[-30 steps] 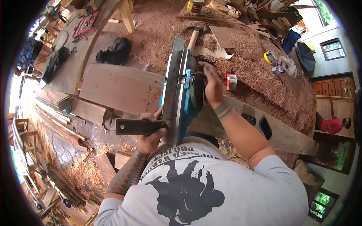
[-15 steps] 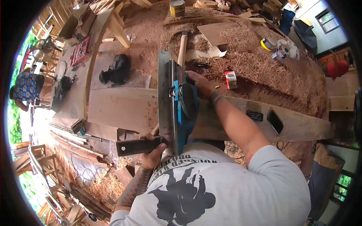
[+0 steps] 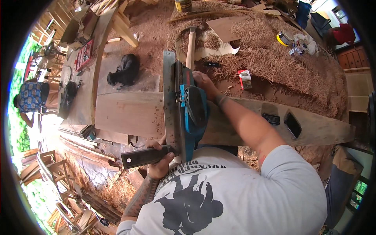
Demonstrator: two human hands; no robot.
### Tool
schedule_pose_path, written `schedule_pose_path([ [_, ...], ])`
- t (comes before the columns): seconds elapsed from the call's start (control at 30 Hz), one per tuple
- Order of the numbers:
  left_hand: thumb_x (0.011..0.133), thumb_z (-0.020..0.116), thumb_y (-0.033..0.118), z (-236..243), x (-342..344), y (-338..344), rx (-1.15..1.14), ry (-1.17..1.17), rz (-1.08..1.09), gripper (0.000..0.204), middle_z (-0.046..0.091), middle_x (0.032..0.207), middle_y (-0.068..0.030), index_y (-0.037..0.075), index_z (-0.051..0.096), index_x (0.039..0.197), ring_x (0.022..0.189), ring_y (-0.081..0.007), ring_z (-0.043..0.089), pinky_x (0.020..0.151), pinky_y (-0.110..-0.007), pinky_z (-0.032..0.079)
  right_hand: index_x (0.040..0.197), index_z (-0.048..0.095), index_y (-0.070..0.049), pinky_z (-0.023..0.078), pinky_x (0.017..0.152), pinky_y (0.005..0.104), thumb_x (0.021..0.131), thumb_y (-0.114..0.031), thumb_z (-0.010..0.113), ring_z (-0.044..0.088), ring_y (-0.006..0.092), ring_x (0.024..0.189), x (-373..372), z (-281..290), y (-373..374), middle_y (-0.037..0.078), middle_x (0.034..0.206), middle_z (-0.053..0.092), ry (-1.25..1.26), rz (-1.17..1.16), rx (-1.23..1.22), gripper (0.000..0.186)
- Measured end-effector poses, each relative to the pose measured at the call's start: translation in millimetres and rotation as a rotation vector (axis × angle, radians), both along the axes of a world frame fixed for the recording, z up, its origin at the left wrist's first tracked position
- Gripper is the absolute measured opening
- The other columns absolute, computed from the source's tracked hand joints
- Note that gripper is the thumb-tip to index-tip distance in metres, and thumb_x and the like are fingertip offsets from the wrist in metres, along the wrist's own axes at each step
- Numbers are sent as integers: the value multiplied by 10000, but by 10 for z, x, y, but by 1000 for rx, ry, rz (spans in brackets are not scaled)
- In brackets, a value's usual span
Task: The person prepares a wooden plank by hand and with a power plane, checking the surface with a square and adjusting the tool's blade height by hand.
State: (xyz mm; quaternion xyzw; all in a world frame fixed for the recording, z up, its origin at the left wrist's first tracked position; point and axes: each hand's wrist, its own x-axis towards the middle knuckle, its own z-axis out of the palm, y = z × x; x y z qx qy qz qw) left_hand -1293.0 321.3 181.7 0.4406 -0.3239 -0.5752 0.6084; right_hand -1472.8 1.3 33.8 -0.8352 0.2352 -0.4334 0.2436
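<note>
In the head view, the left hand (image 3: 159, 163) grips the black handle of a long steel-bladed square (image 3: 169, 94), its blade already alongside a teal-and-black electric planer (image 3: 192, 123) above a brown wooden board (image 3: 129, 111). The right hand (image 3: 203, 83) grasps the planer's far end. What remains cannot be judged. Blade-to-planer contact is unclear; some right-hand fingers are hidden.

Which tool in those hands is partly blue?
The power tool in the right hand; the square in the left hand has a grey blade and black handle, no blue.
</note>
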Motion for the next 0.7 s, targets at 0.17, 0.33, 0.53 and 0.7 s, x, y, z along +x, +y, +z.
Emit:
schedule_pose_path([
  [0.17,886,665,-143,10,3,25,36,1,16,535,424,1628,-320,169,348,1182,1295,-272,573,1088,-411,473,1200,655,-24,530,1026,475,944,-147,662,679,443,1146,43,167,-51,239,1167,709,0,2,-8,283],
  [0.33,877,645,-168,-48,19,30,-9,-17,6,531,422,1624,-309,167,373,1187,1316,-282,568,1089,-417,489,1091,717,-29,580,910,445,988,-141,658,735,409,1004,-10,535,-217,215,1004,759,294,256,681,163],
  [0.53,832,682,-131,10,-76,-29,8,-32,59,559,511,1519,-267,179,378,1183,1128,-259,642,986,-372,523,1223,684,-15,561,884,412,1000,-244,704,697,244,997,-3,132,-100,153,1126,757,73,-12,101,321],
  [0.7,870,652,-147,-106,34,65,27,-210,-29,491,404,1636,-325,158,405,1164,1346,-293,556,1120,-425,455,1145,635,-31,548,894,481,965,-253,720,710,368,1006,121,56,-115,162,1076,720,-190,165,626,298],
])
